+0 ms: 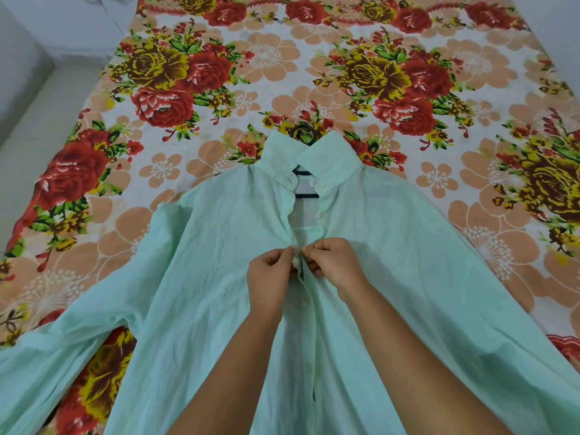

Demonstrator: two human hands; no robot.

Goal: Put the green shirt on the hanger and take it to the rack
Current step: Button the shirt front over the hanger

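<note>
A pale green shirt [204, 262] lies face up on the bed, sleeves spread to both sides. A black hanger [303, 135] is inside it: its hook sticks out above the collar and a bar shows through the open neck. My left hand [271, 277] and my right hand [334, 262] meet on the chest, each pinching one edge of the button placket at a button. Below my hands the front is closed; above them it gapes open up to the collar.
The bed is covered by a floral sheet [282, 67] with red, yellow and peach flowers. A pale floor and white wall [37, 89] run along the bed's left side. No rack is in view.
</note>
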